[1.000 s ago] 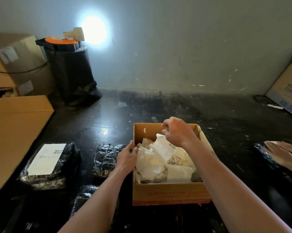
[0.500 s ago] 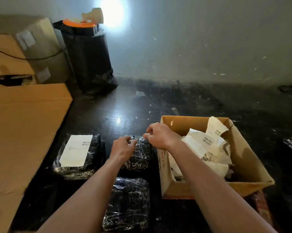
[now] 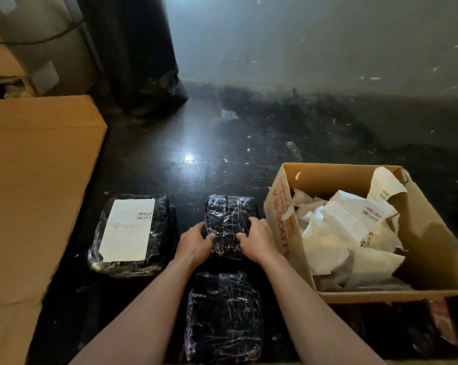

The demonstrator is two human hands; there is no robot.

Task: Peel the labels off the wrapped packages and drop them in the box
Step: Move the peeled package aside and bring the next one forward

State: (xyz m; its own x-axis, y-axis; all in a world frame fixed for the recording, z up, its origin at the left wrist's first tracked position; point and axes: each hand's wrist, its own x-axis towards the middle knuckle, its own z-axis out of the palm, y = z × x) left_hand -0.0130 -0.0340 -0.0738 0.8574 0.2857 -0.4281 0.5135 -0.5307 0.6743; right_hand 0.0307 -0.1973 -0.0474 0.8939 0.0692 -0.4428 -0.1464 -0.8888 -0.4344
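- Lying flat on the dark floor (image 3: 222, 143), centre of view: one middle package (image 3: 229, 217), black, film-wrapped, no label showing on its top face.
- Left hand (image 3: 195, 245): grip closed on the near left corner of the middle package, thumb on top, fingers curled round the edge.
- Right hand (image 3: 256, 239): grip closed on the near right edge of the same package, fingers spread over its top; the package sits between the two hands, its far half uncovered.
- Near package (image 3: 224, 317): same black wrap, no label showing, lying between the two forearms, just beside the held one on the near side.
- Labelled package (image 3: 159, 233): to the left of the middle package, apart from it; a white label (image 3: 127, 230) with barcode covers most of its top.
- Cardboard box (image 3: 280, 214): open, just right of the right hand, red print on its left wall; holds a heap of crumpled peeled labels (image 3: 349, 233), one draped against the far right corner.
- Flat cardboard sheet (image 3: 35, 185): left edge of view, beside the labelled package.
- Black bin bag (image 3: 141, 56): far left, against the wall (image 3: 328, 40).
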